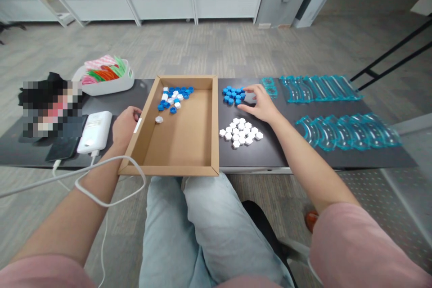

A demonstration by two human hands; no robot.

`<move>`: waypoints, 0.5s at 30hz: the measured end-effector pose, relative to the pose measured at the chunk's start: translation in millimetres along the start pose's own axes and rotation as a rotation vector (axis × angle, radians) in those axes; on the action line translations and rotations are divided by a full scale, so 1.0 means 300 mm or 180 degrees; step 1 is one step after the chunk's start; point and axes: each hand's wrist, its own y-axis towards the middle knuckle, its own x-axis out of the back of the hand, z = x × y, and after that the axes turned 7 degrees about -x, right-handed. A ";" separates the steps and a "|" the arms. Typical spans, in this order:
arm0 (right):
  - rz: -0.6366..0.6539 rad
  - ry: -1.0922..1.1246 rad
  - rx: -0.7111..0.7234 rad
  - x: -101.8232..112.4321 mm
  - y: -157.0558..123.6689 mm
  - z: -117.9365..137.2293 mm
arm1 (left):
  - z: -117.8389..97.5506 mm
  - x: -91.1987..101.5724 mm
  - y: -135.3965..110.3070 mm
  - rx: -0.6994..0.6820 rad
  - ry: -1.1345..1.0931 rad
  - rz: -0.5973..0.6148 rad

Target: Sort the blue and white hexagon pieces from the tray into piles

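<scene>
My right hand (259, 104) reaches to a cluster of blue hexagonal pieces (232, 95) on the dark table. Its thumb and fingers are spread at the cluster's right edge, and nothing shows held between them. Just nearer to me lies a group of white hexagonal pieces (241, 133). My left hand (125, 125) rests with curled fingers against the outside of the left wall of a shallow cardboard box (215, 130). Inside that box, mixed blue and white pieces (173, 98) lie toward the far left, with one white piece (159, 119) apart from them.
Teal clear plastic trays (320, 89) stand in two rows at the right, with a small teal piece (269, 87) beside them. On the left are a white power bank (95, 132) with cables, a dark phone (65, 144) and a white basket (113, 85) of colourful items.
</scene>
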 end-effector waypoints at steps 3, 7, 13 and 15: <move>0.0192 -0.0266 0.0162 -0.024 0.028 0.000 | -0.016 0.008 0.001 0.0047 0.0110 0.0061; 0.0670 -0.0681 0.0109 -0.072 0.123 0.011 | -0.034 0.011 0.005 0.0203 0.0381 0.0099; 0.0790 -0.0868 0.0065 -0.137 0.215 0.039 | -0.018 0.001 0.011 0.0153 0.0416 0.0095; 0.0747 -0.0863 0.0095 -0.143 0.214 0.041 | -0.012 -0.001 0.013 0.0173 0.0398 0.0085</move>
